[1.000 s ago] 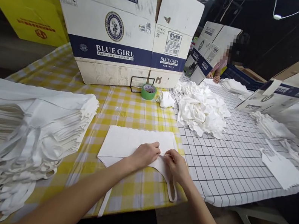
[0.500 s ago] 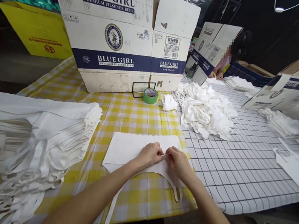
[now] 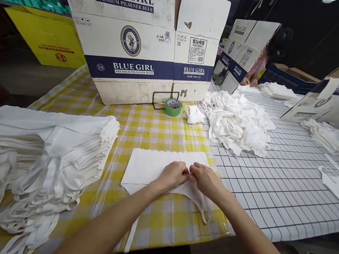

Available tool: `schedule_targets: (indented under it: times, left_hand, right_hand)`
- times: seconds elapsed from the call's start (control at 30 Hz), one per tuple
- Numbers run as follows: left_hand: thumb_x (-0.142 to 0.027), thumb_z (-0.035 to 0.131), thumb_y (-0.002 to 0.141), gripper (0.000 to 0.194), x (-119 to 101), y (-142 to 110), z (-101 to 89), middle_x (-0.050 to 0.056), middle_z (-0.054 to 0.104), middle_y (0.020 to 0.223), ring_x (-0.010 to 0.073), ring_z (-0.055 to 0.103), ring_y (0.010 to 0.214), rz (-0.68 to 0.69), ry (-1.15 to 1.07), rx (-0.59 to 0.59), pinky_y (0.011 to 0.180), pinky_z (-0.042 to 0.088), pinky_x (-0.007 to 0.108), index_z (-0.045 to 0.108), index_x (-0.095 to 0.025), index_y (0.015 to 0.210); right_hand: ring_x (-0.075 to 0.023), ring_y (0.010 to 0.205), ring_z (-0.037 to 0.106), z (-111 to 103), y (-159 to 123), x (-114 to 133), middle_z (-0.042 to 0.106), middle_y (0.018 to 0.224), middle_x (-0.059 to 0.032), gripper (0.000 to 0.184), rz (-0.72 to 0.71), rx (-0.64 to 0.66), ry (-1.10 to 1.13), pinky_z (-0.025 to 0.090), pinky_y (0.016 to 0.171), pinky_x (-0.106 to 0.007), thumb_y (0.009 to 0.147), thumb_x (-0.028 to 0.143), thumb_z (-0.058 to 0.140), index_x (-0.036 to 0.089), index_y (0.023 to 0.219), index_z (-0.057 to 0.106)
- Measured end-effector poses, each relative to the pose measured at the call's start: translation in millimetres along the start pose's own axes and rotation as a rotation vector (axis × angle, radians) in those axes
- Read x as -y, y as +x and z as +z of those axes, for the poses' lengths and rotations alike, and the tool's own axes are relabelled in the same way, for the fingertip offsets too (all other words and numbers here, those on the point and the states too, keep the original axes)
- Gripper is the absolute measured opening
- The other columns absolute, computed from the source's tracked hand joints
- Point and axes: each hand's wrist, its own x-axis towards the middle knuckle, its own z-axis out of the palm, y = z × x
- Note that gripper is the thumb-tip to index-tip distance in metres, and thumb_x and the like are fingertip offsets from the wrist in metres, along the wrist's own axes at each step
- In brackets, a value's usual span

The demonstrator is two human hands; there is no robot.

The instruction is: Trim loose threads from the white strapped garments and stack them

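A white camisole (image 3: 146, 167) lies flat in front of me on the yellow checked cloth, its scalloped hem away from me and its thin straps towards me. My left hand (image 3: 176, 173) rests over its middle with the fingertips pinched. Right beside it, my right hand (image 3: 203, 178) is pinched too, the fingertips of both nearly touching. Both seem to grip a small bit of the camisole near its neckline, mostly hidden by the fingers. To the left is a thick stack of white camisoles (image 3: 75, 146), with straps hanging loose towards the near edge.
A large beer carton (image 3: 131, 47) stands behind, with green tape (image 3: 173, 107) and a wire stand (image 3: 158, 95) before it. A heap of white garments (image 3: 238, 121) lies on the white grid cloth (image 3: 264, 182). Another person's hand (image 3: 250, 82) shows beyond a second carton (image 3: 242, 57).
The whole view has shifted slightly. My hands have drawn a little closer together and remain pinched over the same spot of the camisole.
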Motion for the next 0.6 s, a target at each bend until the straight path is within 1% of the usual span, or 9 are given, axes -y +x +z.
schedule_targets:
  times: [0.1,0.27,0.33,0.4,0.47,0.53,0.6]
  left_hand:
    - [-0.031,0.055,0.074,0.016,1,1,1.6,0.002,0.065,0.079,0.0156,0.057,0.069,0.006,-0.004,-0.004,0.059,0.036,0.026,0.065,-0.019,0.071]
    - [-0.030,0.056,0.071,0.015,6,4,4.5,0.003,0.063,0.072,0.0161,0.056,0.065,-0.001,-0.005,-0.026,0.057,0.036,0.026,0.063,-0.017,0.069]
    - [-0.029,0.055,0.071,0.014,7,3,5.5,0.003,0.062,0.070,0.0155,0.054,0.062,-0.002,-0.007,-0.038,0.055,0.035,0.025,0.063,-0.017,0.068]
    - [-0.027,0.053,0.072,0.015,7,1,6.6,0.002,0.061,0.069,0.0146,0.053,0.062,0.000,-0.013,-0.051,0.055,0.035,0.025,0.063,-0.018,0.066]
    - [-0.028,0.053,0.073,0.016,5,-3,8.2,0.002,0.060,0.070,0.0139,0.053,0.063,-0.006,-0.023,-0.071,0.057,0.036,0.025,0.064,-0.018,0.067]
    - [-0.031,0.054,0.074,0.018,4,-7,9.9,0.002,0.060,0.074,0.0134,0.053,0.065,-0.019,-0.035,-0.094,0.059,0.037,0.024,0.066,-0.018,0.071]
    - [-0.033,0.053,0.075,0.020,2,-11,11.3,0.002,0.060,0.077,0.0130,0.053,0.067,-0.036,-0.044,-0.111,0.060,0.038,0.024,0.067,-0.019,0.074]
  right_hand:
    - [-0.0108,0.059,0.047,0,0,0,0.050,0.069,0.0002,0.025,-0.003,-0.006,0.002,0.027,0.053,-0.024,0.072,-0.005,0.043,0.018,0.066,0.051]
    - [-0.0132,0.065,0.050,-2,2,4,0.055,0.075,-0.0017,0.031,-0.110,0.025,-0.023,0.032,0.057,-0.025,0.070,-0.007,0.041,0.019,0.078,0.056]
    - [-0.0134,0.064,0.049,0,2,5,0.055,0.075,-0.0019,0.028,-0.119,0.020,-0.046,0.032,0.057,-0.025,0.071,-0.006,0.042,0.018,0.077,0.056]
    - [-0.0129,0.063,0.049,5,1,5,0.054,0.073,-0.0016,0.021,-0.080,-0.013,-0.036,0.031,0.056,-0.025,0.075,-0.001,0.044,0.018,0.075,0.055]
    - [-0.0118,0.061,0.049,10,-1,3,0.053,0.072,-0.0008,0.017,-0.011,-0.055,0.007,0.030,0.054,-0.024,0.080,0.005,0.044,0.017,0.074,0.054]
    - [-0.0107,0.060,0.049,13,-4,0,0.054,0.073,-0.0001,0.015,0.035,-0.075,0.062,0.030,0.054,-0.023,0.081,0.008,0.045,0.017,0.074,0.054]
    - [-0.0103,0.061,0.050,13,-6,-2,0.055,0.074,0.0001,0.015,0.047,-0.079,0.106,0.031,0.055,-0.022,0.081,0.007,0.046,0.017,0.074,0.054]
